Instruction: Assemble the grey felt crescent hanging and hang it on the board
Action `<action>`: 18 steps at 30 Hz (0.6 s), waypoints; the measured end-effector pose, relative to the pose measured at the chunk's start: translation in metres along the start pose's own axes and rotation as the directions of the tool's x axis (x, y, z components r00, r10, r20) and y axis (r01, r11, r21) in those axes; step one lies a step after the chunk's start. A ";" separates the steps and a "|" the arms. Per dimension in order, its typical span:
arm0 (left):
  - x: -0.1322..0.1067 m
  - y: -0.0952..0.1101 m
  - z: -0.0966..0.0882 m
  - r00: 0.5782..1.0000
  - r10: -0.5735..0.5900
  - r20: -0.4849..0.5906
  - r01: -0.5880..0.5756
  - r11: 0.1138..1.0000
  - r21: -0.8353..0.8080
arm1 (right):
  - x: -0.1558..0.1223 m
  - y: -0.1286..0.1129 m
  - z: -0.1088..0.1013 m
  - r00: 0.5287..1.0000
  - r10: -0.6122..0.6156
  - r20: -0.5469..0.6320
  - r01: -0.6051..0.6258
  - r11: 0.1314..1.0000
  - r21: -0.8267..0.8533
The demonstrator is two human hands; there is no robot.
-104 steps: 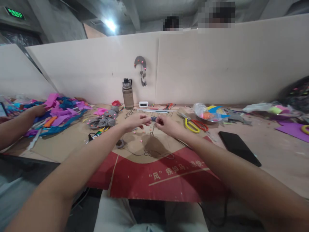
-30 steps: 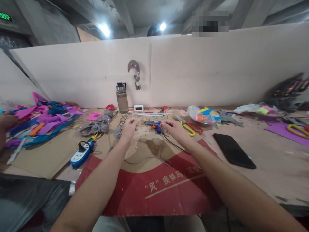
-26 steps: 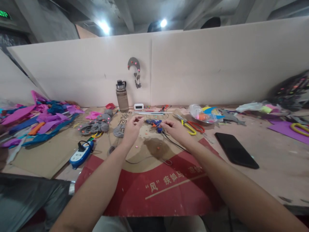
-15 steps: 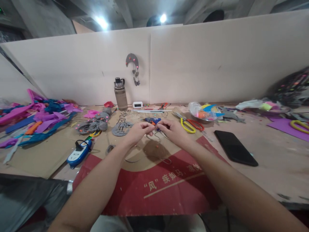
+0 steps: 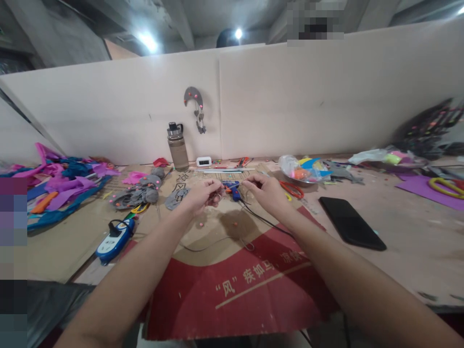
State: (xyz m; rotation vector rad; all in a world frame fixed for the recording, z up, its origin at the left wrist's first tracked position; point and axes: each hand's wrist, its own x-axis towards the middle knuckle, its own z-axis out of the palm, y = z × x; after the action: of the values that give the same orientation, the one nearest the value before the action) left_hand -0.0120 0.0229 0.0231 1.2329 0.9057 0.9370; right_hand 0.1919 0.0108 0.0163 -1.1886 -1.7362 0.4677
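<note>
My left hand point(image 5: 207, 197) is closed in a pinch above the cardboard, and what sits between its fingertips is too small to make out. Across a small gap, my right hand point(image 5: 264, 192) also pinches with thumb and forefinger; its contents are unclear. Between and behind both hands lies a blue glue gun point(image 5: 235, 193), its black cable running toward my right forearm. A thin grey cord point(image 5: 203, 250) curves over the cardboard sheet point(image 5: 232, 309) below my hands. Near it lie small pink and orange beads point(image 5: 235, 224). A flat grey felt piece point(image 5: 175, 199) rests left of my left hand.
Left stand a blue-white power strip point(image 5: 115, 240), grey felt pieces point(image 5: 147, 189) and coloured scraps point(image 5: 68, 186). A bottle point(image 5: 178, 152) and small digital clock point(image 5: 203, 162) are behind. Orange-handled scissors point(image 5: 293, 190), a bag-filled dish point(image 5: 302, 179) and a black phone point(image 5: 351, 223) lie right.
My hands have moved apart from fingertips nearly touching, uncovering more of the glue gun and its cable. A pink bead now shows on the cardboard. The view has shifted slightly.
</note>
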 end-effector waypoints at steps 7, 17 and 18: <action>0.009 -0.006 -0.023 0.933 0.186 -0.307 -0.271 0.927 -0.261 | 0.009 -0.002 -0.001 0.990 0.057 0.126 -0.046 0.995 -0.083; 0.001 0.002 -0.040 0.945 0.160 -0.284 -0.270 0.871 -0.411 | 0.007 0.014 0.011 0.966 0.149 0.213 -0.173 0.980 0.097; 0.000 0.000 -0.038 0.949 0.160 -0.271 -0.252 0.902 -0.351 | 0.007 0.014 0.013 0.967 0.168 0.192 -0.206 0.958 0.200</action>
State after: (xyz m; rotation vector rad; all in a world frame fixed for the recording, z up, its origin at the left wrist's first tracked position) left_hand -0.0475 0.0361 0.0191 0.9027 0.7355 1.3845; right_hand 0.1877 0.0260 0.0034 -1.1862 -1.6719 0.8778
